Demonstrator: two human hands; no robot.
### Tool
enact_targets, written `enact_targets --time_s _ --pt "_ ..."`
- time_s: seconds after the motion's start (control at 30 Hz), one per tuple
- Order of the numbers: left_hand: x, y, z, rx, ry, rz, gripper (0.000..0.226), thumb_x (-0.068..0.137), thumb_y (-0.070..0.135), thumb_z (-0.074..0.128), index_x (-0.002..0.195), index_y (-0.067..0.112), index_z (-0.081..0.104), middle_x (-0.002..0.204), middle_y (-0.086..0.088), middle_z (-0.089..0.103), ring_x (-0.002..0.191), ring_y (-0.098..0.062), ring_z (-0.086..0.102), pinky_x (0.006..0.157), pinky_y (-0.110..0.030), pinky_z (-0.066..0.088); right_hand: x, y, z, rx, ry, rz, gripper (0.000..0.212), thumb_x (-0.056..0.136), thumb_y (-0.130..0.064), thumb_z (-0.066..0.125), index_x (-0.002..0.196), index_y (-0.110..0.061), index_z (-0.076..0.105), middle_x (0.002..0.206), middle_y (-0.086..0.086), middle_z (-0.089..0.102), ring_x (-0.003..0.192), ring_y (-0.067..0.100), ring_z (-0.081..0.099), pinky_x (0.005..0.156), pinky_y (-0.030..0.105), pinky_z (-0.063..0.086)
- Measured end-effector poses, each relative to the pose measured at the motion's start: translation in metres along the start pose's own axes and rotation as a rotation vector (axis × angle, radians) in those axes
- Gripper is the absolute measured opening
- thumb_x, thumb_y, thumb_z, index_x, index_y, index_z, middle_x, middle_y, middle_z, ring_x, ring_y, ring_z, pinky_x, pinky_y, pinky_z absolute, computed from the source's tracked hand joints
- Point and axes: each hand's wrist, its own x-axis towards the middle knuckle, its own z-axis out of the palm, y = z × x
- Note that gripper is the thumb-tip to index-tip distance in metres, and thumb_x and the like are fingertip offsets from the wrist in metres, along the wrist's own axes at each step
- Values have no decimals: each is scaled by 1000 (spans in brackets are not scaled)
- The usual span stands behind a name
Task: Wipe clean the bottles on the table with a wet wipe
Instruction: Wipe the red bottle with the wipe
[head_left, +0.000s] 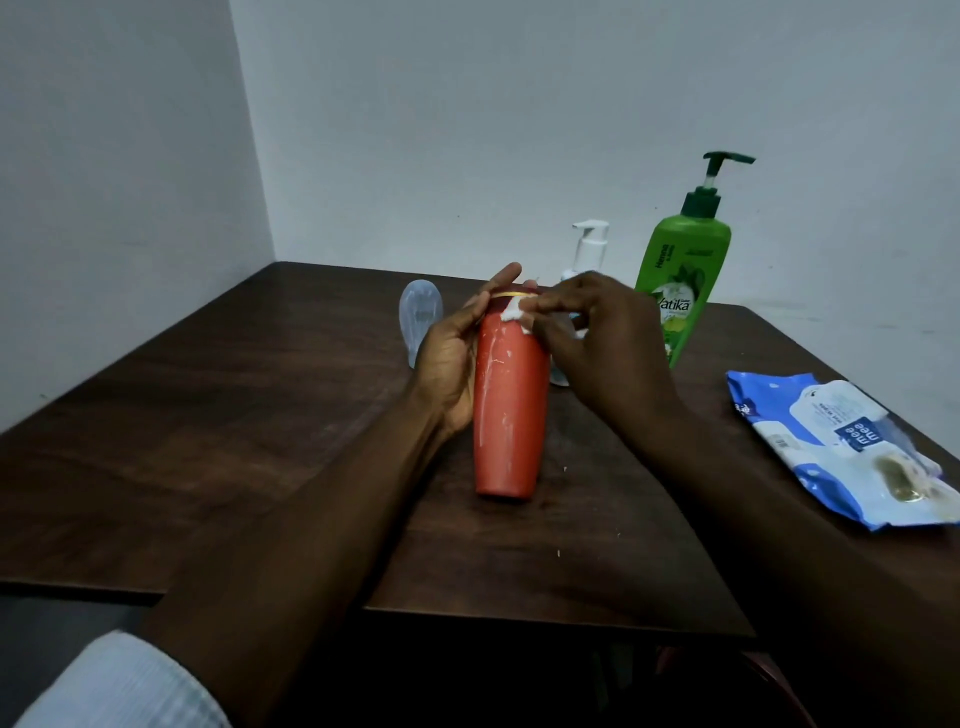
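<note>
Orange bottle (511, 415) is in the middle of the dark wooden table (234, 415), directly in front of me, with white streaks along its side and a thin yellow ring at its far end. I cannot tell if its near end touches the table or is a little above it.

My left hand (457, 358) holds the bottle from the left side. The palm lies against the body and the fingers curl around the upper part. My right hand (597, 338) pinches a small crumpled white wet wipe (517, 312) between thumb and fingertips and presses it on the upper right edge of the bottle, just under the yellow ring.

Behind my right hand a green pump bottle (685, 270) stands upright near the wall. Just beside it, to the left, is a smaller white pump bottle (589, 249), partly hidden by my fingers. A clear, rounded bottle (421, 312) is behind my left hand.

On the right side of the table a blue and white pack of wipes (841, 452) lies flat, well apart from the orange bottle. A pale sleeve (119, 680) shows at the lower left corner.
</note>
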Motion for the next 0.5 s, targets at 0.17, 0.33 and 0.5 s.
enact_targets --time_s 0.17,0.33,0.5 --pt "-2 4 2 -6 13 20 39 106 22 39 142 14 52 130 -8 67 111 -20 68 91 -36 58 14 -1 3 -23 -14 -28 12 82 -21 77 93 -19 81 90 1 73 85 12 69 78 39 57" --pt "-5 5 6 -9 21 7 46 104 24 42 148 11 45 137 -7 63 112 -22 68 93 -37 55 16 -6 0 -25 -26 -34 13 82 -21 77 94 -19 81 91 -2 73 86 7 67 80 34 57" --pt "-7 7 9 -40 -33 39 43 106 24 37 146 12 47 150 -7 51 117 -21 66 100 -39 53 19 -9 -3 -13 -11 -35 14 81 -19 77 94 -19 81 88 -1 72 84 8 66 79 33 55"
